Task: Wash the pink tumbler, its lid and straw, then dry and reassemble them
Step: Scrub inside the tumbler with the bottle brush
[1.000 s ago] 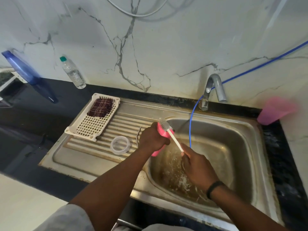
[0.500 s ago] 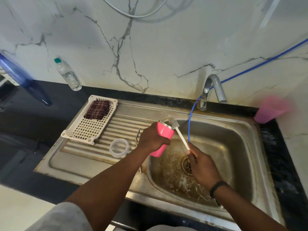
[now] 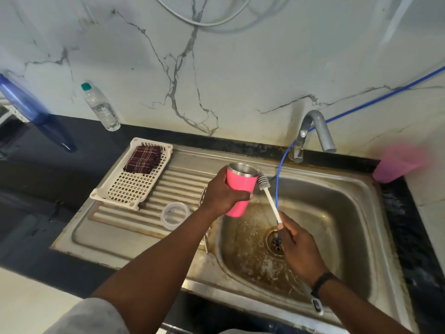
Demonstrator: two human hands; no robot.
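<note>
My left hand (image 3: 222, 194) grips the pink tumbler (image 3: 239, 189) over the left edge of the sink basin (image 3: 349, 213); the tumbler stands nearly upright and its steel rim faces up. My right hand (image 3: 298, 247) holds the white handle of a bottle brush (image 3: 263, 183), whose bristle head sits just outside the rim on the tumbler's right. The clear round lid (image 3: 174, 214) lies on the ribbed drainboard. A thin metal straw (image 3: 204, 208) lies on the drainboard by my left wrist, partly hidden.
A white slotted tray (image 3: 125, 186) with a folded checked cloth (image 3: 143, 159) lies on the drainboard. A tap (image 3: 313, 131) and a thin blue hose (image 3: 279, 169) stand behind the basin. A water bottle (image 3: 100, 107), a blue bottle (image 3: 21, 100) and a pink cup (image 3: 397, 165) sit on the counter.
The tumbler has been tipped from slanted to nearly upright and lifted a little. The brush head has come out of its mouth and now sits beside the rim.
</note>
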